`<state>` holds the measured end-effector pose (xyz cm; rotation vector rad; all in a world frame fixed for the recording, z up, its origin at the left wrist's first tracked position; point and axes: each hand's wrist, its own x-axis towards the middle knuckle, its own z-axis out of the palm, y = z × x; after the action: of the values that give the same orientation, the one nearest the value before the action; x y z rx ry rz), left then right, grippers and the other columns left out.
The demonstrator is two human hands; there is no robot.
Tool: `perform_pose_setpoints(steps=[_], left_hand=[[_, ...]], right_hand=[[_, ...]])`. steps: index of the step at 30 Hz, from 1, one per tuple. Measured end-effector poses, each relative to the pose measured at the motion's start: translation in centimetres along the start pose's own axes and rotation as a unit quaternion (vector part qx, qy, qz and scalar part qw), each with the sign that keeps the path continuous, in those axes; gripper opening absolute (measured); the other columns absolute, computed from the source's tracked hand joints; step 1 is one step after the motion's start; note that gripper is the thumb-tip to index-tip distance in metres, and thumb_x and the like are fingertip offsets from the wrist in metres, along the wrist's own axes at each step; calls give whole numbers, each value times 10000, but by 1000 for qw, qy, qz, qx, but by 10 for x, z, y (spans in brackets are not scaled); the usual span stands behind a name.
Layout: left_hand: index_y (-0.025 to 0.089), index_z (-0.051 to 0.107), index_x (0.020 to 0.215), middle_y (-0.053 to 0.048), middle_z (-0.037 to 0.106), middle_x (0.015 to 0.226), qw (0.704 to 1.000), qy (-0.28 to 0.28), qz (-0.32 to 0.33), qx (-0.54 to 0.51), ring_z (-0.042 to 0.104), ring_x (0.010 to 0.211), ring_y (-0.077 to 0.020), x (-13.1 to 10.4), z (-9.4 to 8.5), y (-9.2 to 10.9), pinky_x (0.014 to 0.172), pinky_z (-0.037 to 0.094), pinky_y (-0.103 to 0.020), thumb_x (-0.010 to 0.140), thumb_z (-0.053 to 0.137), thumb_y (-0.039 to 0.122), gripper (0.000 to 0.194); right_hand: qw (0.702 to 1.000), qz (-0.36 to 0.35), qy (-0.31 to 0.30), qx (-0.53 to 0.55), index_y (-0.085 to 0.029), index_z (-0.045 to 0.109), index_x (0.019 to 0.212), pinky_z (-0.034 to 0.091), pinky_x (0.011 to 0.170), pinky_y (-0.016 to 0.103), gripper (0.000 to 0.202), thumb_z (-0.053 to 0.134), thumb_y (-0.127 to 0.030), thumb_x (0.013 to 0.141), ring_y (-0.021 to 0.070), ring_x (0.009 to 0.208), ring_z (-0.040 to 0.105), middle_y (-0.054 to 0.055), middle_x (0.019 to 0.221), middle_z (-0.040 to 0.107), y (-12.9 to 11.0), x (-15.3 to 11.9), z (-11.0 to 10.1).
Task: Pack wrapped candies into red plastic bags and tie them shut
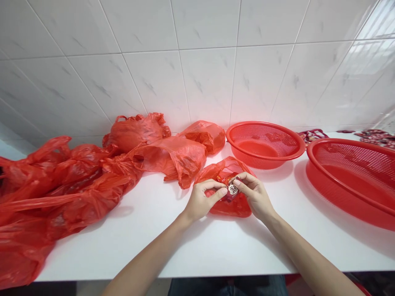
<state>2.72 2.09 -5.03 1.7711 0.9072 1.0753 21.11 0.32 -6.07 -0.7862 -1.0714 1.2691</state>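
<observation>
Between my two hands is a small dark red packet (231,191) with a round cream patch bearing black characters. My left hand (205,198) pinches its left edge, thumb and fingers together. On the other side, my right hand (254,192) grips the upper right edge with thumb and forefinger. An opened red plastic bag (231,210) lies on the white table directly beneath and behind the packet. My fingers partly cover the packet, and the bag's contents are mostly hidden.
Knotted, filled red bags (77,185) are heaped along the left side. Looser red bags (185,154) lie by the tiled wall (206,82). Two red mesh baskets, a smaller one (265,158) and a larger one (348,201), stand right. Dark red packets (376,137) lie behind them.
</observation>
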Motion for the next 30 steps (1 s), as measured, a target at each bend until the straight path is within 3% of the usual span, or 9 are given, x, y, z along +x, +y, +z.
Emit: perform_pose_setpoints(steps=[8, 19, 26, 30], left_hand=[[175, 771, 814, -42, 743, 814, 1000, -23, 16, -1, 676, 778, -165, 1, -2, 5, 783, 530, -278, 894, 670, 297, 177], [163, 684, 763, -12, 688, 722, 986, -27, -11, -163, 639, 684, -140, 0, 9, 14, 688, 535, -253, 883, 697, 405, 270], [157, 697, 755, -27, 696, 737, 986, 16, -50, -161, 627, 704, -155, 3, 6, 5, 704, 540, -276, 815, 746, 517, 368], [165, 695, 754, -31, 703, 753, 988, 60, -43, -135, 634, 733, -167, 4, 3, 3, 739, 541, -289, 834, 721, 527, 372]], right_hand=[[997, 21, -48, -55, -191, 704, 785, 576, 663, 319, 281, 784, -456, 833, 172, 630, 687, 9, 696, 709, -9, -2, 3], [999, 24, -6, 28, -198, 679, 685, 495, 577, 258, 308, 840, -446, 769, 129, 553, 597, -9, 618, 672, -11, -3, 9], [999, 29, -24, -32, -196, 729, 777, 517, 654, 261, 322, 806, -508, 793, 141, 662, 618, 8, 743, 695, -12, 0, 2], [995, 36, -37, -82, -196, 705, 731, 531, 648, 292, 373, 756, -553, 826, 161, 613, 629, 17, 681, 691, -14, -1, 3]])
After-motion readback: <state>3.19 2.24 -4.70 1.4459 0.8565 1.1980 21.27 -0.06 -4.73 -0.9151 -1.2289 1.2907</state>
